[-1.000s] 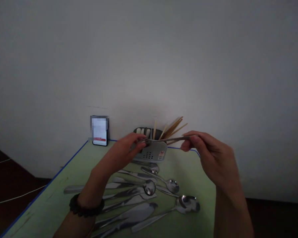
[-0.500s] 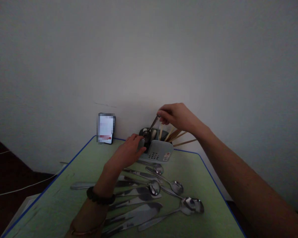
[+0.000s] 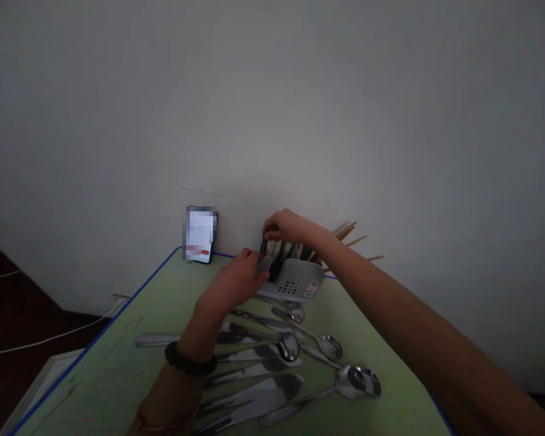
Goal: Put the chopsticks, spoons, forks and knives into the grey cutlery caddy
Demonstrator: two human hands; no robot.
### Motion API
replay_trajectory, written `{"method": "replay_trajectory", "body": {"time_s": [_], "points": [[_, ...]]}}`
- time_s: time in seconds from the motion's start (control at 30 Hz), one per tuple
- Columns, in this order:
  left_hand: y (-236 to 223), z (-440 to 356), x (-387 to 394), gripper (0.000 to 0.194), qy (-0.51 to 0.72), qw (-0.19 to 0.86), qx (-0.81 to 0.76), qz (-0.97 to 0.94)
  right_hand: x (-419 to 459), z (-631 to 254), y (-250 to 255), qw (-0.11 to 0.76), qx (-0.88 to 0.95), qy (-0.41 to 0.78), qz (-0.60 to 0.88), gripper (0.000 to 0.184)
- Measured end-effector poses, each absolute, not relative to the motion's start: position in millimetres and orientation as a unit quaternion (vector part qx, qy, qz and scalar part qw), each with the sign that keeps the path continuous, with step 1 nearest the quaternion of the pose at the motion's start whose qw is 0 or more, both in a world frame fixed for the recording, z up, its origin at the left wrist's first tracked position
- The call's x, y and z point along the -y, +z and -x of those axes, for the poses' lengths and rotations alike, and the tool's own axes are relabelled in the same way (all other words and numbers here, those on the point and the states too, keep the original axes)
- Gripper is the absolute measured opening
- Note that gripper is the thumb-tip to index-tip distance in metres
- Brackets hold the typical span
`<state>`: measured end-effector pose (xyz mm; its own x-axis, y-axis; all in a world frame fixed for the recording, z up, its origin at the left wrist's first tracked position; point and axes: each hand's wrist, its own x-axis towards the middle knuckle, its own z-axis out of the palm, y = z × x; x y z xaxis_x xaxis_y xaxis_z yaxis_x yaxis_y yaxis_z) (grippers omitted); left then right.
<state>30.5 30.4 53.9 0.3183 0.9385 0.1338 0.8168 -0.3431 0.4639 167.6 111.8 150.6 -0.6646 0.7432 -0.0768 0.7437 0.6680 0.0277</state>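
A grey utensil holder (image 3: 300,278) with a perforated front stands at the far side of the table against the wall. My left hand (image 3: 236,275) grips its left end, thumb on the front wall. My right hand (image 3: 286,227) is closed over the holder's left compartment, fingertips pinched at the top. What those fingers hold is hidden. Pale utensil handles (image 3: 275,249) stand beneath the right hand. Chopsticks (image 3: 349,233) lean out of the right side, partly behind my forearm. Nearer lie several metal spoons (image 3: 329,346) and broad-bladed knives (image 3: 272,390).
A lit phone (image 3: 200,235) leans against the wall (image 3: 272,109) at the back left of the green table (image 3: 118,381), which has a blue edge. Left of the table, a white cable (image 3: 49,343) runs low down.
My right hand has moved left and down to the holder, and the spoon it gripped no longer shows in its fingers. My left hand stays on the holder. The view has shifted slightly.
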Motion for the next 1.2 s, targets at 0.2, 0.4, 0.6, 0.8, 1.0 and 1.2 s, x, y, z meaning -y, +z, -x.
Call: {"method": "replay_trajectory", "body": {"time_s": [0.2,0.4,0.6,0.8,1.0,1.2], "points": [[57,-31,-30,0.041,0.182,0.156,-0.547,-0.802,-120,-167,140,0.018,-0.902,0.060,-0.428,0.024],[56,-30,-30,0.038,0.178,0.142,-0.541,-0.810,-103,-171,141,-0.009,-0.892,0.085,-0.445,0.031],[54,-29,-30,0.040,0.188,0.176,-0.549,-0.795,-39,-203,137,-0.172,-0.860,0.063,-0.477,0.021],[69,-36,-15,0.030,0.115,0.186,-0.533,-0.818,27,-262,95,-0.208,-0.816,-0.086,-0.532,0.027],[56,-60,8,0.028,0.016,0.211,-0.462,-0.861,31,-289,57,0.048,-0.773,-0.253,-0.580,0.028],[23,-59,-2,0.033,-0.037,0.201,-0.486,-0.850,22,-288,41,0.077,-0.766,-0.221,-0.599,0.035]]}}
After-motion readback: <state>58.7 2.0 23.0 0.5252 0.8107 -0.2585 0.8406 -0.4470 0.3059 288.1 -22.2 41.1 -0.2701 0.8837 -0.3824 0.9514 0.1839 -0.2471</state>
